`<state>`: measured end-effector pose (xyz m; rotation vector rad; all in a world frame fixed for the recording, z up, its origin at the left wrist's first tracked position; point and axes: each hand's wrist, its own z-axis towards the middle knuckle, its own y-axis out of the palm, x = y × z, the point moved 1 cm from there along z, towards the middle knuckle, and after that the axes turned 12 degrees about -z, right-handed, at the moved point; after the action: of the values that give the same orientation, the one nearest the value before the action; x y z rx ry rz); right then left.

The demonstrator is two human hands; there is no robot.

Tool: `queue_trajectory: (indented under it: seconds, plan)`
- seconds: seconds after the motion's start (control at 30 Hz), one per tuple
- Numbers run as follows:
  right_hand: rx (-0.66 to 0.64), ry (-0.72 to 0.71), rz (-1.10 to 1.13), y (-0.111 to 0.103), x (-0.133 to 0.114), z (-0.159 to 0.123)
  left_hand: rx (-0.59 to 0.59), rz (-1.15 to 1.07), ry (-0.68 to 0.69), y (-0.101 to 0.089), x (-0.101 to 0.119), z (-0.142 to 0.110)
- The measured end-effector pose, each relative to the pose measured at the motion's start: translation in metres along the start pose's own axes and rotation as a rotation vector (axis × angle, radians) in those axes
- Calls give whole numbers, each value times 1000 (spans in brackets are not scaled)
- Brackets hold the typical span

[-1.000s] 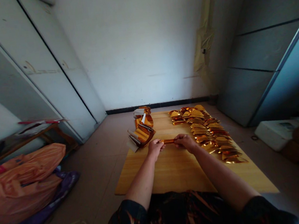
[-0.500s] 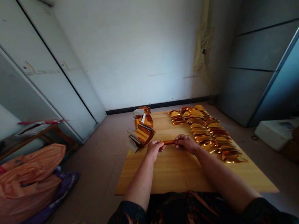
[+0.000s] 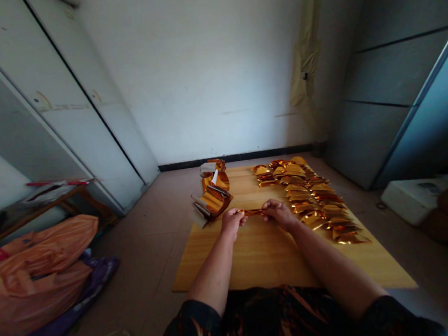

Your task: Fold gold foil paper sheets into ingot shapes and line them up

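from overhead, the left hand (image 3: 232, 223) and right hand (image 3: 278, 214) both pinch a gold foil strip (image 3: 253, 212) just above a wooden board (image 3: 235, 264) on the floor (image 3: 145, 258), between a folded foil pile (image 3: 213, 197) and a row of foil pieces (image 3: 312, 195), white cupboards (image 3: 80, 109) and an orange bag (image 3: 30, 281) off left.

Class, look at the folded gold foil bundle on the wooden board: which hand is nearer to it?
Left. The left hand sits close in front of the bundle; the right hand is farther away, beyond the other end of the gold foil strip both hands hold.
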<state>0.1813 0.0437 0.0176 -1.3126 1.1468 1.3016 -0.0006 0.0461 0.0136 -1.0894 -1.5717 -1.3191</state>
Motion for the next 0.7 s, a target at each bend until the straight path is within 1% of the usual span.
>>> queue_trajectory:
  seconds: [0.2,0.27,0.37,0.47,0.7]
  plan:
    - [19,-7,-29,1,3,3,13,9,23,-3,-3,3]
    - [38,-14,-90,2,3,6,14,36,25,-3,-2,2]
    - [65,-20,-242,2,4,11,13,116,14,-2,1,0]
    - [61,-15,-347,1,5,14,17,196,23,-1,6,-2]
    - [58,-17,-391,-2,7,13,62,286,58,-8,8,1]
